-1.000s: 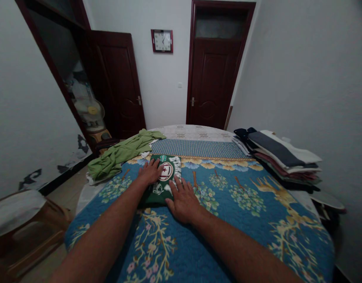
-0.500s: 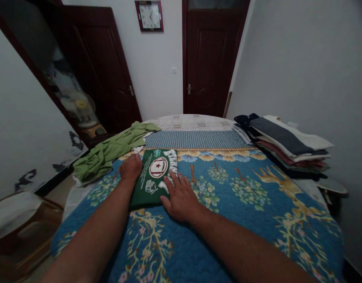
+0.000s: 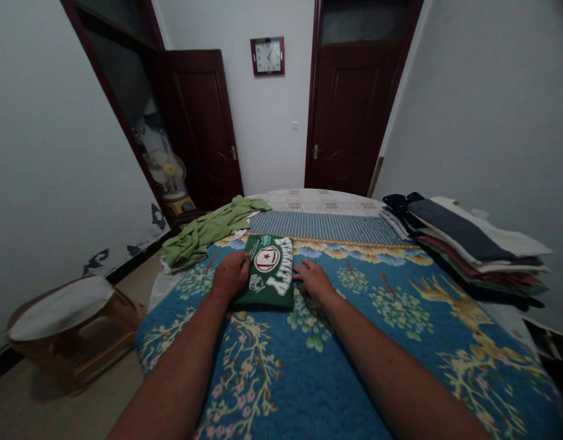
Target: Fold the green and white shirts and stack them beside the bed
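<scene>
A folded green shirt with white lettering and a football print lies flat on the blue patterned cover. At its left edge is my left hand, with fingers curled closed on the cloth. My right hand rests by the opposite edge, fingers apart and tips at or very near the fabric. Behind and to the left lies a crumpled light green garment, with some white cloth showing under it.
A stack of folded clothes stands at the table's right side. On the floor at left is a wooden stool with a pale top. A fan stands in the doorway beyond, near an open brown door.
My right hand has slid off the shirt's printed face to its right edge, uncovering the lettering. My left hand stays at the left edge. The view has shifted left and tilted up.
</scene>
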A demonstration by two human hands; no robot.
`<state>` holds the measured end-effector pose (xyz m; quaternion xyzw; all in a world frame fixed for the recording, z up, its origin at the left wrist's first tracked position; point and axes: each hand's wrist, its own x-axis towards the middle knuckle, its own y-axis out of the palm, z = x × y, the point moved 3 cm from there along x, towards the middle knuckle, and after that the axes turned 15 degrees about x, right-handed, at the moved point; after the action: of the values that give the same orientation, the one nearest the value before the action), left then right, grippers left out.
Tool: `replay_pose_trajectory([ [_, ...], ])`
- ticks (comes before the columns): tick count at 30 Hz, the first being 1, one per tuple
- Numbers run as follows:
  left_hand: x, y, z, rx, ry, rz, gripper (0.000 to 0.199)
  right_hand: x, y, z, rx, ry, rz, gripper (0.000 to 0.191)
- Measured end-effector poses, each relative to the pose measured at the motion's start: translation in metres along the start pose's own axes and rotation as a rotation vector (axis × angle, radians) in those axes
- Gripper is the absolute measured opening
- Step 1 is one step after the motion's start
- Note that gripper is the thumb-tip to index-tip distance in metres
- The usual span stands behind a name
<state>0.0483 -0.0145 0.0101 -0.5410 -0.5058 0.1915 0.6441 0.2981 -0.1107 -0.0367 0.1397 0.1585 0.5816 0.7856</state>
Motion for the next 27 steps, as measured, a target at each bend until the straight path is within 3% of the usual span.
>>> replay_pose_trajectory([
  [4,-0.008,0.001,-0.031,-0.101,0.138,0.042,0.042,-0.011,0.013,-0.002,0.247,0.312,0.093,0.032],
  [7,-0.008,0.000,-0.040,-0.123,0.192,0.040,0.048,-0.018,0.029,-0.004,0.287,0.382,0.155,0.030],
  [12,-0.013,-0.003,-0.041,-0.097,0.275,0.148,0.056,-0.015,0.044,-0.006,0.298,0.249,0.100,0.025],
  [16,-0.021,-0.006,-0.053,-0.096,0.355,0.282,0.103,-0.015,0.046,-0.006,0.364,0.156,0.121,0.024],
  [19,-0.027,-0.005,-0.069,-0.067,0.372,0.318,0.133,-0.014,0.046,-0.004,0.424,0.112,0.134,0.025],
  [24,-0.032,-0.003,-0.082,-0.071,0.240,0.247,0.109,-0.013,0.044,0.002,0.432,0.081,0.149,0.028],
  [27,-0.026,-0.010,-0.076,-0.297,0.162,0.198,0.092,-0.015,0.040,0.006,0.404,0.135,0.218,0.039],
])
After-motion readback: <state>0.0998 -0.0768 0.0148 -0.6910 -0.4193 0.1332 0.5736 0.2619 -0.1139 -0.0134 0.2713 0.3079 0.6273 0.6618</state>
